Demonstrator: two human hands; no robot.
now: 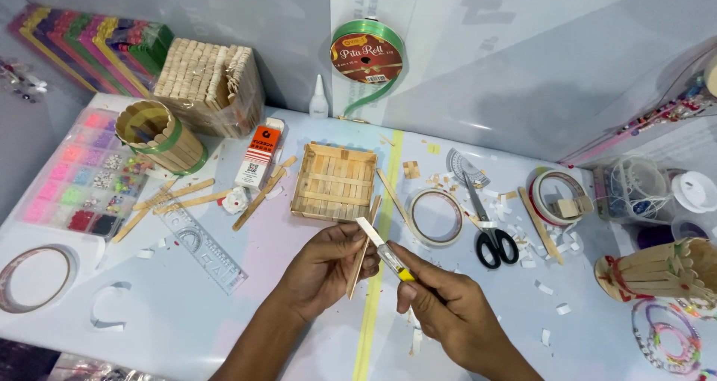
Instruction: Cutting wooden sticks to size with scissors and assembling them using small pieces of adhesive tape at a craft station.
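I see my left hand (pixel 323 265) pinching a wooden stick (pixel 362 255) above the table (pixel 187 306), my right hand (pixel 441 306) gripping a knife (pixel 382 248) against it. The blade could slip toward my left fingers.

Near the back of my table lies a small flat cardboard box (pixel 258 155), white with an orange top part and a black square code on it. It sits between the round stick cup and the square stick tray. Up against the wall leans a green ribbon roll with a round dark red label (pixel 366 52), with a little white barcode patch. By the left wall stands a clear plastic pack of plain wooden sticks (pixel 209 86).
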